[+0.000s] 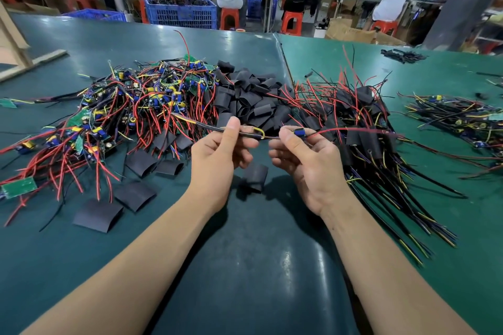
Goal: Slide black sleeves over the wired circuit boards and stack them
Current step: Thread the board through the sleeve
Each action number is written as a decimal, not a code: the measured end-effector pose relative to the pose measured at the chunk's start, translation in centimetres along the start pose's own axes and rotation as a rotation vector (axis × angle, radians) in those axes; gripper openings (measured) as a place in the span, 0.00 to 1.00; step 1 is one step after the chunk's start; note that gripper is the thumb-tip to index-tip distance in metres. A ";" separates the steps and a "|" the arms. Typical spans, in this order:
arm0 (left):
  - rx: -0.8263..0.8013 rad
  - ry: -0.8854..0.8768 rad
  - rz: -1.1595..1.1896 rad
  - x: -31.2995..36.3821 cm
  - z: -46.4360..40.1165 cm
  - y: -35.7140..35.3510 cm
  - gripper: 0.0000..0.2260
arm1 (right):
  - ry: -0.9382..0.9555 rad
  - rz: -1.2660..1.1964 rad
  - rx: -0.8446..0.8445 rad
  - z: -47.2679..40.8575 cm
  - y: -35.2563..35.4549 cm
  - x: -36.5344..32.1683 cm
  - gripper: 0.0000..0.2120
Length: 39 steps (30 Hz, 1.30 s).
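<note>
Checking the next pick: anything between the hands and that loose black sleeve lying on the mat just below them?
Nothing visible. The loose sleeve lies alone on bare mat just below both hands. But the left hand and right hand each pinch the wired board, so one must let go first.

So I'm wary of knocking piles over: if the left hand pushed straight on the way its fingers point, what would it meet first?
Most likely the heap of black sleeves just beyond the left hand, which pinches a bundle of wires. The hand looks raised off the table, so depth is uncertain; it may pass over the nearest sleeves.
</note>
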<state>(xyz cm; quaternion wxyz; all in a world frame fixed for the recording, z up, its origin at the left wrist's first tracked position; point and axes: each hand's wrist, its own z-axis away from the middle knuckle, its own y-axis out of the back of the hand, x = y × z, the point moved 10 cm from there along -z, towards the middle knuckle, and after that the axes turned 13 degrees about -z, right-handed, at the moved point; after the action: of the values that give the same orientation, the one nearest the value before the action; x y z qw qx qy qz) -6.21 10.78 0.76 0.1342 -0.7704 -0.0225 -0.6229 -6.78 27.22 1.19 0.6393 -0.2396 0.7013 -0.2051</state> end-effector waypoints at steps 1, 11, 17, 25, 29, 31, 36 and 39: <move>0.017 -0.002 0.012 0.1 0.0 0.3 0.19 | 0.000 0.027 -0.030 0.1 -0.3 -0.1 0.03; 0.079 0.102 0.242 -0.8 -0.7 1.7 0.24 | -0.523 0.018 -0.401 3.0 -2.8 3.2 0.25; 0.000 0.047 -0.044 0.0 -0.6 1.0 0.21 | -0.623 0.211 -0.530 4.2 -3.7 4.8 0.20; -0.137 -0.356 -1.512 0.7 1.7 -0.8 0.24 | -0.025 -0.062 -0.052 -0.1 0.2 -2.7 0.09; -0.184 -0.337 -1.529 0.4 1.3 -1.0 0.20 | 0.223 -0.132 0.038 0.0 1.5 -5.7 0.09; -0.168 -0.370 -1.510 0.8 1.3 -0.9 0.19 | 0.271 -0.129 0.077 0.0 2.0 -6.1 0.10; -0.245 -0.376 -1.506 0.3 1.1 -1.0 0.22 | 0.263 -0.107 0.210 -0.3 3.8 -5.6 0.11; -0.271 -0.398 -1.519 0.4 1.1 -1.3 0.20 | 0.212 -0.093 0.242 -0.5 4.3 -4.8 0.12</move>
<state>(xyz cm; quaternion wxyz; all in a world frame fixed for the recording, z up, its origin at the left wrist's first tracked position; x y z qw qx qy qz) -5.34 12.28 1.15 -0.4282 -0.6508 -0.4891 -0.3923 -7.25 33.50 2.55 0.5758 -0.1699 0.7232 -0.3415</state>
